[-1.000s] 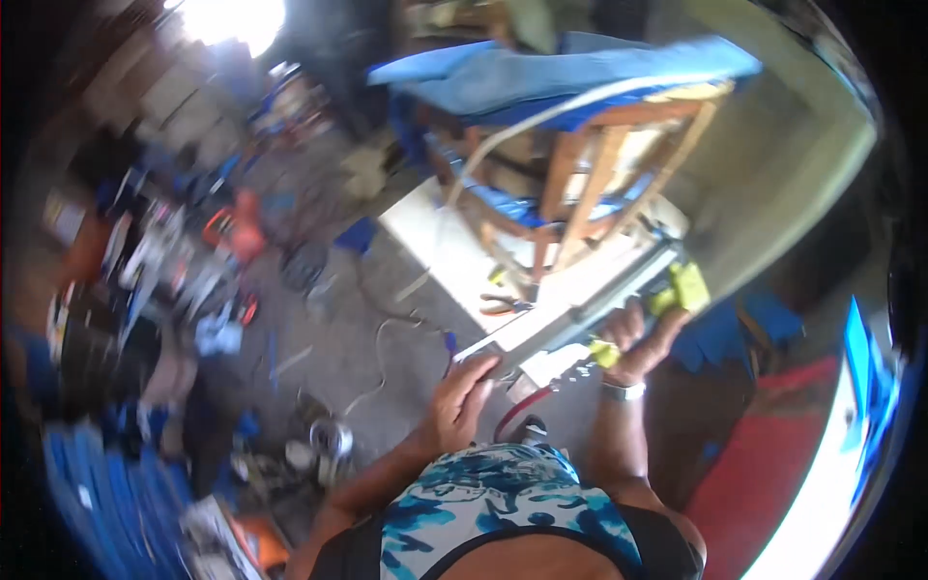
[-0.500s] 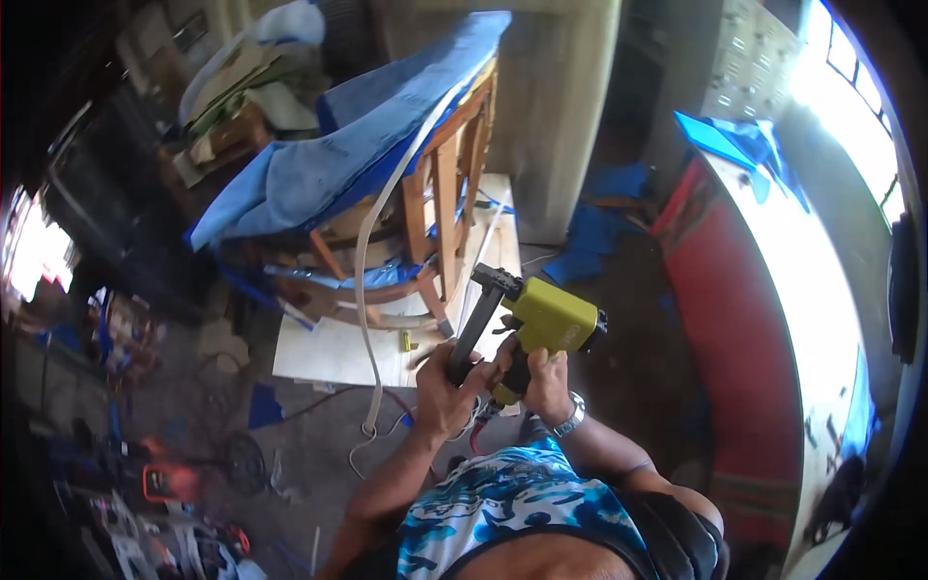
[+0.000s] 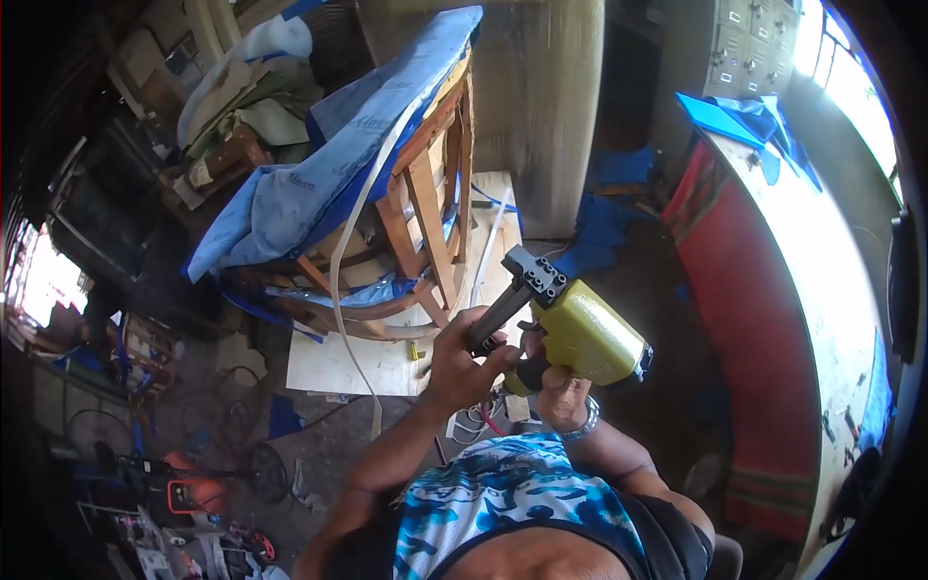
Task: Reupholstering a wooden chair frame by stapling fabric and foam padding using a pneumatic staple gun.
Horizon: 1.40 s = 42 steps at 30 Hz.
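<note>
A yellow pneumatic staple gun [image 3: 590, 329] with a dark magazine [image 3: 500, 314] is held in front of my chest. My left hand [image 3: 458, 362] is closed round the magazine, thumb pointing right. My right hand [image 3: 563, 394] grips the gun's handle from below; some of its fingers are hidden behind the gun. Just beyond, a curved wooden chair frame [image 3: 420, 208] stands on a pale board [image 3: 319, 367], draped with blue fabric [image 3: 319, 188] and a long white strip [image 3: 338, 280]. A small yellow object [image 3: 415, 351] lies on the board near the frame's foot.
A curved white-topped counter [image 3: 822, 290] with a red front runs along the right, blue sheets [image 3: 725, 121] at its far end. Grey lockers [image 3: 754, 43] stand behind. An orange machine [image 3: 198, 483] and clutter lie at lower left, hoses and cords [image 3: 478, 420] below the board.
The gun, earlier lower and held across to the right, is raised and turned upright, its top tilted left. My left hand has moved up with it. The view has swung right.
</note>
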Tool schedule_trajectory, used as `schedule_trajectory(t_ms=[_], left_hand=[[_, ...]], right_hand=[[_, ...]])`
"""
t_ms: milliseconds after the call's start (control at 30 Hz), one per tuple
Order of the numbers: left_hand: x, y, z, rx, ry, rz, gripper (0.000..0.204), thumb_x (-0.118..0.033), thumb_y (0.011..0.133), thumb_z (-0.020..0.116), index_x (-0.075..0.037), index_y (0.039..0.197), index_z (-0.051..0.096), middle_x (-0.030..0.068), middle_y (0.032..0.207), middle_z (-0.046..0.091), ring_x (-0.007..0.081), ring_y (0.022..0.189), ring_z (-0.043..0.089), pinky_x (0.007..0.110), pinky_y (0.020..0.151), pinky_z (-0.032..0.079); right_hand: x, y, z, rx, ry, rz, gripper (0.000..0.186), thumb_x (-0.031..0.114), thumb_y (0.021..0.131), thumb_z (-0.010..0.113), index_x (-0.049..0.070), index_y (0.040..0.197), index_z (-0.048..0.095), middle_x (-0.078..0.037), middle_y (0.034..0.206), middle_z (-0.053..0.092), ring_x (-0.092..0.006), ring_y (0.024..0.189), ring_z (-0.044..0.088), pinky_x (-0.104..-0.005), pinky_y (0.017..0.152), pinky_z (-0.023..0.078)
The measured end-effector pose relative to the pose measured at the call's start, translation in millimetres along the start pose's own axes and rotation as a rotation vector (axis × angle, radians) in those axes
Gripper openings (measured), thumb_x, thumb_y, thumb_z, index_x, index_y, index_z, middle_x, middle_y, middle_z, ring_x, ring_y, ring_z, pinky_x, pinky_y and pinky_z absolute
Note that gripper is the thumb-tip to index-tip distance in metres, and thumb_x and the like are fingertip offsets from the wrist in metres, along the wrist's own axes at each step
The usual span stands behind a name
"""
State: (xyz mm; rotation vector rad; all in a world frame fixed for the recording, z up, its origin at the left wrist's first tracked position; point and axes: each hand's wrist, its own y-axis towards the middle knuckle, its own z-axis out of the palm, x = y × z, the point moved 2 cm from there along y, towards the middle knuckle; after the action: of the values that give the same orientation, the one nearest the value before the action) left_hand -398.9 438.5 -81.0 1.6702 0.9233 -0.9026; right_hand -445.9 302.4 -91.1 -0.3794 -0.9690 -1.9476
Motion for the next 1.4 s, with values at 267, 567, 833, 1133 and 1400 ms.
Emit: schedule_trajectory(t_ms=[267,567,833,1133,1400], left_hand=[[14.7,34.7,24.5,-0.044,-0.024,-0.063,0.031,-0.021,0.093,0.072,0.0,0.112,0.059,0.0041,0.08,0.062,0.0109,0.073,0.06,0.028,0.065,0.05],[-86.4,102.6,-78.5,-0.482,1.069,0.591,0.045,-0.028,0.085,0.079,-0.001,0.117,0.061,0.0195,0.119,0.061,0.0387,0.107,0.061,0.048,0.09,0.049],[-93.1,151.9,-97.5,-0.416,1.129,0.178,0.038,-0.042,0.096,0.065,-0.004,0.097,0.066,0.0172,0.082,0.072,0.0361,0.075,0.07,0.046,0.068,0.052],[-89.9,162.6,-102.9,-0.502,1.374,0.456,0.032,-0.034,0.095,0.07,-0.007,0.077,0.068,0.0084,0.107,0.066,0.0296,0.094,0.058,0.044,0.091,0.037],[-65.2,181.9,-130.3,-0.325,0.732,0.561,0.023,-0.014,0.092,0.072,0.006,0.081,0.067,0.0167,0.121,0.062,0.0268,0.097,0.063,0.036,0.077,0.05]], right_hand=[[2.7,49.5,-21.7,0.097,0.007,0.169,0.083,0.058,0.082,0.079,-0.002,0.133,0.05,-0.006,0.1,0.062,-0.0165,0.091,0.059,-0.0339,0.08,0.05],[19.4,96.6,-46.3,0.119,-0.223,0.051,0.073,0.057,0.087,0.074,-0.005,0.121,0.056,-0.01,0.08,0.064,-0.0182,0.07,0.065,-0.0306,0.062,0.054],[15.6,153.4,-23.2,0.248,-0.551,-0.029,0.063,0.052,0.089,0.074,-0.004,0.114,0.06,-0.005,0.073,0.063,-0.0116,0.057,0.059,-0.0251,0.049,0.047],[-2.7,212.9,5.1,0.454,-0.578,-0.118,0.036,0.026,0.094,0.074,-0.002,0.112,0.061,-0.003,0.082,0.065,-0.0088,0.065,0.06,-0.0247,0.056,0.049],[-20.0,237.9,12.7,0.561,-0.627,-0.136,0.049,0.034,0.089,0.08,-0.004,0.113,0.061,-0.004,0.084,0.066,-0.0089,0.07,0.062,-0.0236,0.06,0.053]])
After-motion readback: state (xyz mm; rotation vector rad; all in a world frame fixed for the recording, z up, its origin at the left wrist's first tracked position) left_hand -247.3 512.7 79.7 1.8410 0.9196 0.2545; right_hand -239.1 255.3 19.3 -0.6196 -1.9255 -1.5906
